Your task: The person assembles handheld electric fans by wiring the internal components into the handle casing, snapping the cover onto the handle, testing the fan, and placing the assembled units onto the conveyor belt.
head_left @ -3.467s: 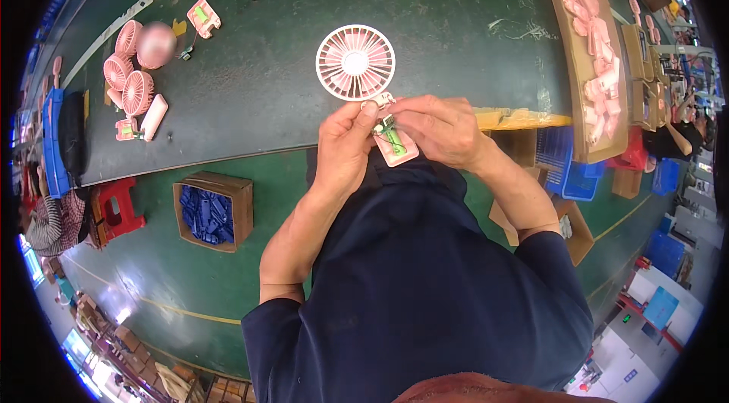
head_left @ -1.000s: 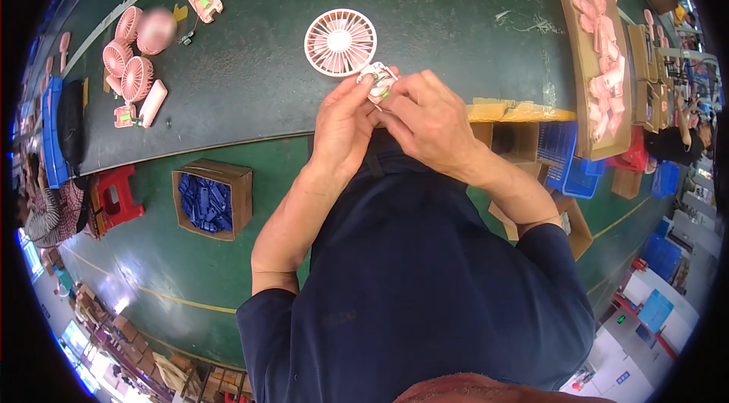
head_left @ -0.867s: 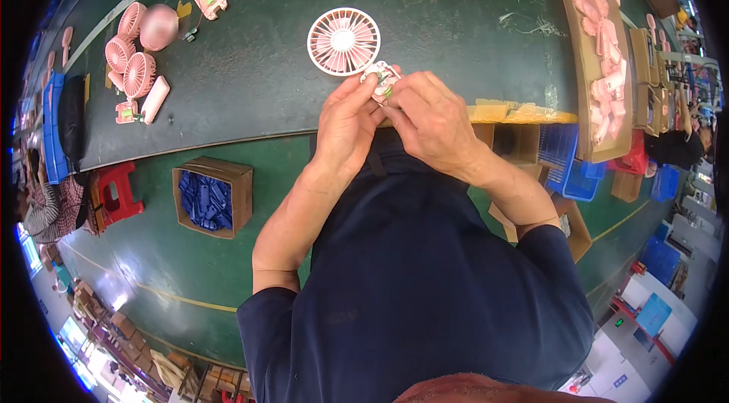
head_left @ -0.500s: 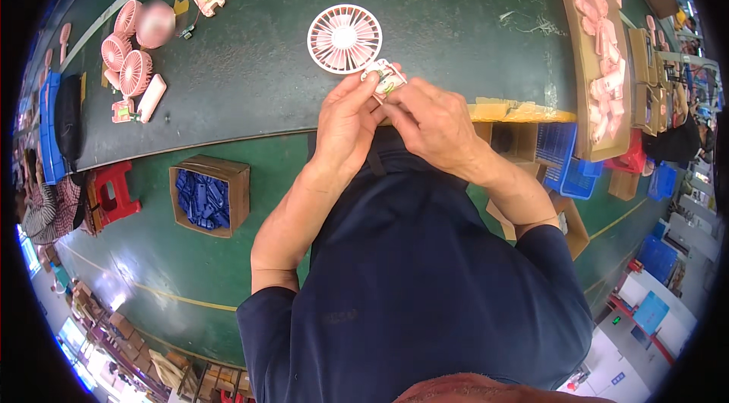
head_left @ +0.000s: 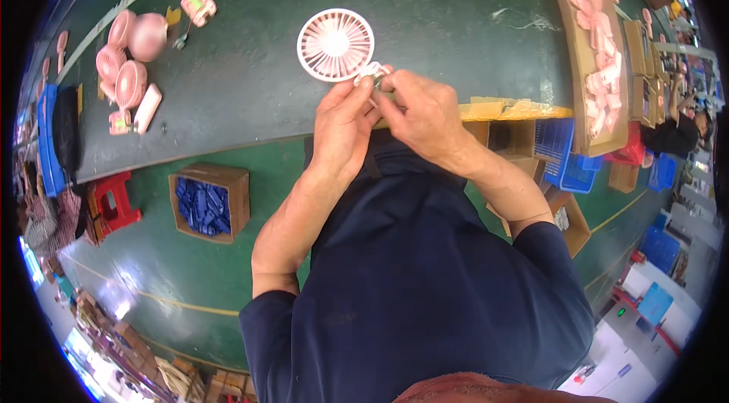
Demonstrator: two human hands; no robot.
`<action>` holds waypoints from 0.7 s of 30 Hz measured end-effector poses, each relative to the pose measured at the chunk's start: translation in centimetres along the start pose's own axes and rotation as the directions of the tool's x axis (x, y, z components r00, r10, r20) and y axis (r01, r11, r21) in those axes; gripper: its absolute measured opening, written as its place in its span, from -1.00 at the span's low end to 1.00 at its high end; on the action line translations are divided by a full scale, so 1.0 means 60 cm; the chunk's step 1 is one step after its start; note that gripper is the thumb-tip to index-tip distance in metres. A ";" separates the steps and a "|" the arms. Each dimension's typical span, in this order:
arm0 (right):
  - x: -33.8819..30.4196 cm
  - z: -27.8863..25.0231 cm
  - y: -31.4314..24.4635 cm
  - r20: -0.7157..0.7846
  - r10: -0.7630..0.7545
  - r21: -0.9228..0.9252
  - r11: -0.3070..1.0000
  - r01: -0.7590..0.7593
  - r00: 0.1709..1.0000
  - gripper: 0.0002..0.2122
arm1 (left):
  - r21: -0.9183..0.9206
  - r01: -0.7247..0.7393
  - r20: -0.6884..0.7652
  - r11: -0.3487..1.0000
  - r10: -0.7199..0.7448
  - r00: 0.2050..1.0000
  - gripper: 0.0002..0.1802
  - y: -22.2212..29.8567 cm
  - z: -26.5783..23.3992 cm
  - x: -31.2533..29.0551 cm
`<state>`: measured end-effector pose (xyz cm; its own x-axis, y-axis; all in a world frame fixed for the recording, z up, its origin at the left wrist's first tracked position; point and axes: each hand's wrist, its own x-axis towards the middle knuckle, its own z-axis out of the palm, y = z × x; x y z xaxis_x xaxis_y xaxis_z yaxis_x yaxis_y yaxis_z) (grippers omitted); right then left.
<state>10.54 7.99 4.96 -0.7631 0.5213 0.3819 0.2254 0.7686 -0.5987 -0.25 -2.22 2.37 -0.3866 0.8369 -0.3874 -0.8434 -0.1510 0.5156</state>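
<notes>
A small fan with a round white grille (head_left: 335,44) and pink blades lies on the green tabletop just beyond my hands. Against the grille's near side is a small pale pink-and-white plastic housing (head_left: 371,70). My left hand (head_left: 339,126) pinches it between thumb and fingers. My right hand (head_left: 427,116) is closed at the housing's right side, thumb and fingertips together over it. A small dark bit shows at those fingertips, too small to name. Most of the housing's inside is hidden by my fingers.
Several pink fan heads (head_left: 130,84) and a pink housing (head_left: 199,4) lie at the far left. A cardboard tray (head_left: 583,110) of pink parts sits at the right. Below the table edge stand a carton of blue parts (head_left: 203,205), a red stool (head_left: 115,204) and blue crates (head_left: 557,154).
My right fingers have moved in over the housing and now cover the green piece that showed inside it. The fan's grille has shifted slightly left and the whole view has moved a little.
</notes>
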 end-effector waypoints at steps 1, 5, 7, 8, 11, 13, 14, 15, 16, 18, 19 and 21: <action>-0.001 0.003 -0.005 -0.026 -0.037 -0.045 0.998 0.036 0.999 -0.84 | 0.013 -0.014 -0.019 1.000 0.014 1.000 -0.69 -0.002 -0.002 -0.005; -0.002 0.015 0.006 -0.066 -0.016 -0.048 0.999 0.013 0.998 -0.77 | 0.087 -0.111 -0.074 0.990 0.118 0.990 -0.68 -0.016 -0.008 -0.010; -0.005 0.027 0.016 -0.076 0.062 0.057 0.997 -0.058 0.995 -0.80 | 0.124 -0.134 -0.098 0.983 0.146 0.984 -0.71 -0.021 -0.003 -0.009; -0.006 0.025 0.019 -0.062 0.108 0.104 0.989 -0.101 0.992 -0.79 | 0.147 -0.112 -0.074 0.983 0.124 0.990 -0.68 -0.023 -0.006 -0.006; 0.001 0.006 0.027 -0.044 0.171 0.185 0.970 -0.160 0.984 -0.79 | 0.195 -0.082 -0.058 0.977 0.095 0.994 -0.65 -0.018 -0.010 -0.006; 0.005 -0.020 0.046 0.250 0.167 0.370 0.894 -0.254 0.954 -0.80 | 0.182 -0.043 -0.048 0.982 0.052 0.997 -0.67 -0.014 0.004 -0.012; 0.013 -0.043 0.065 0.346 0.122 0.447 0.850 -0.278 0.930 -0.80 | 0.157 -0.031 -0.048 0.987 0.039 0.998 -0.66 -0.013 0.004 -0.012; 0.018 -0.072 0.083 0.276 0.141 0.424 0.870 -0.253 0.951 -0.81 | 0.130 -0.018 -0.049 0.991 0.025 0.998 -0.65 -0.012 0.005 -0.011; 0.025 -0.104 0.104 0.206 0.156 0.400 0.888 -0.229 0.966 -0.81 | 0.131 0.013 -0.037 0.991 -0.008 0.999 -0.62 -0.007 0.002 -0.008; 0.053 -0.172 0.184 -0.090 0.094 0.083 0.993 -0.086 0.992 -0.84 | 0.075 0.010 -0.105 0.997 -0.002 0.994 -0.62 -0.002 0.004 -0.001; 0.069 -0.211 0.226 -0.150 0.151 0.004 0.988 -0.152 0.977 -0.86 | 0.072 0.003 -0.116 0.997 0.005 0.993 -0.60 0.001 0.009 -0.002; 0.090 -0.281 0.345 -0.334 0.079 -0.310 0.932 -0.189 0.939 -0.89 | 0.075 0.007 -0.113 0.997 0.001 0.994 -0.60 -0.001 0.006 -0.001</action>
<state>21.31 32.99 6.51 -0.4969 0.6743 0.5463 0.5421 0.7328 -0.4114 -0.04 -2.08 2.63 -0.4271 0.7721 -0.4706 -0.8161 -0.1051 0.5683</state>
